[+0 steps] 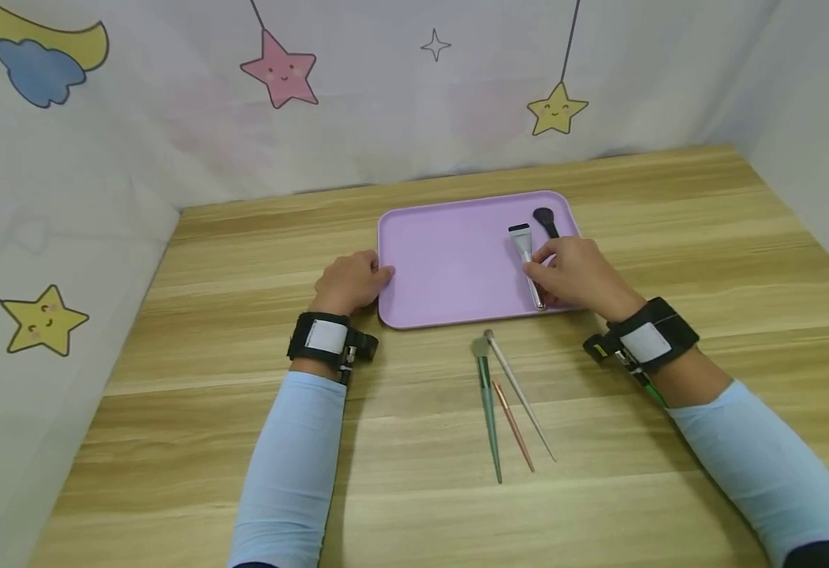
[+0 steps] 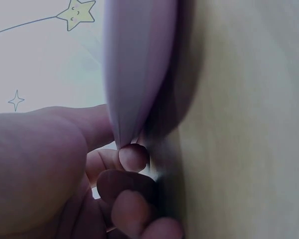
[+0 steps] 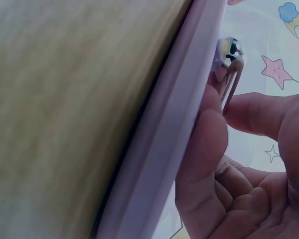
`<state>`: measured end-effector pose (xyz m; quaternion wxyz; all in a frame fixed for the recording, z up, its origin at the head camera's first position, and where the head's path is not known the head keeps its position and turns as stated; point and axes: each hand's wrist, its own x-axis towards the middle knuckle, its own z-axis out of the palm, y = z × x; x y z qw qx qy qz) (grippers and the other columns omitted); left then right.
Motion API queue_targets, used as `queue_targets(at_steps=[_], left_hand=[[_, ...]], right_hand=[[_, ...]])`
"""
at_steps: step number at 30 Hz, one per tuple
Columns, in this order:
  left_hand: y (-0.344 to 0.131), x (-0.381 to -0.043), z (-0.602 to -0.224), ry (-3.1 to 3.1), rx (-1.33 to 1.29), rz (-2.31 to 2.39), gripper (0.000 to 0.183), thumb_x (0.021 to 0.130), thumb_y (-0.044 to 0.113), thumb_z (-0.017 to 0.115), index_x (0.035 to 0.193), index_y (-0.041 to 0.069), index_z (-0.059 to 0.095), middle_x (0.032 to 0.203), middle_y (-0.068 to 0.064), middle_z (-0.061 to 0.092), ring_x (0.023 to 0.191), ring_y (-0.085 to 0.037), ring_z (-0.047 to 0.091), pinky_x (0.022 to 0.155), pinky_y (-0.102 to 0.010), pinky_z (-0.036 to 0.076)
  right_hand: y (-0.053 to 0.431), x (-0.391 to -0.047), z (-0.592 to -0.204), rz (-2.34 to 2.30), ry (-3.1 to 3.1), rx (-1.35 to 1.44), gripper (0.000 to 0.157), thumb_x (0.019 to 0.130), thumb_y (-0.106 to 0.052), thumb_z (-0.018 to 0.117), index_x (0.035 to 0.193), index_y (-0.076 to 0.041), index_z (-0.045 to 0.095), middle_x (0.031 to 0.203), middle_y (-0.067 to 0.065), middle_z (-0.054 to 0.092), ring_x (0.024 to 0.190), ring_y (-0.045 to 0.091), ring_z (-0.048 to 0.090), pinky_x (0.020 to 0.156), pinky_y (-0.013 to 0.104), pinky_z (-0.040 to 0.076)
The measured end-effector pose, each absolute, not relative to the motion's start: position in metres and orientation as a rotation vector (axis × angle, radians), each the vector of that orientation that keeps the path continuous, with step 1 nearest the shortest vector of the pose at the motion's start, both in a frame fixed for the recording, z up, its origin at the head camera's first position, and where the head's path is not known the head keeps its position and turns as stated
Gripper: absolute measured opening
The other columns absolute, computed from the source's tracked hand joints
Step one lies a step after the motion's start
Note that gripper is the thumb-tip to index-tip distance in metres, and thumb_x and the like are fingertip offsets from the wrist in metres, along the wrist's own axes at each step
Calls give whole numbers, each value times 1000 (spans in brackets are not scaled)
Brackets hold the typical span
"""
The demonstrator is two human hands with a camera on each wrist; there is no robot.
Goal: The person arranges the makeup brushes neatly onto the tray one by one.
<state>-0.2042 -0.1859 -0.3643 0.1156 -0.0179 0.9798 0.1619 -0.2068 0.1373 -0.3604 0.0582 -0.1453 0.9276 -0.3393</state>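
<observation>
A lilac tray lies on the wooden table, its left edge gripped by my left hand. In the left wrist view the thumb is on one side of the tray's rim and fingertips are on the other. Over the tray's right part, my right hand pinches a silver makeup brush with a flat, dark-tipped head. Its shiny handle end shows beside the tray wall in the right wrist view. A black fluffy makeup brush lies in the tray, its handle partly hidden by the right hand.
In front of the tray, a green makeup brush, a short pink brush and a thin pale brush lie on the table. A star-printed curtain stands behind the table and along its sides.
</observation>
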Motion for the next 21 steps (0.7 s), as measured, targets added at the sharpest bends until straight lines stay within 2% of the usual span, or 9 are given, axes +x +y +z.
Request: queue_targets(at_steps=[8, 15, 21], left_hand=[[-185, -204, -364, 2863, -54, 485, 36, 94, 46, 44, 89, 12, 52, 79, -10, 55, 69, -25, 52, 56, -37, 39], [-185, -204, -366, 2852, -54, 487, 36, 94, 47, 44, 90, 12, 53, 79, -9, 55, 69, -24, 52, 55, -36, 39], [-186, -205, -363, 2861, -54, 495, 36, 94, 47, 44, 88, 12, 53, 79, -10, 55, 68, -25, 52, 55, -36, 39]], right_hand=[[133, -209, -359, -924, 2873, -509, 21, 87, -21, 60, 86, -1, 65, 49, 2, 58, 43, 14, 53, 41, 28, 41], [132, -206, -357, -754, 2900, -528, 29, 89, -27, 58, 86, 0, 66, 49, 2, 52, 46, 17, 49, 44, 32, 38], [133, -202, -353, -694, 2883, -496, 41, 84, -30, 62, 105, 5, 60, 45, -1, 40, 40, 16, 43, 41, 30, 34]])
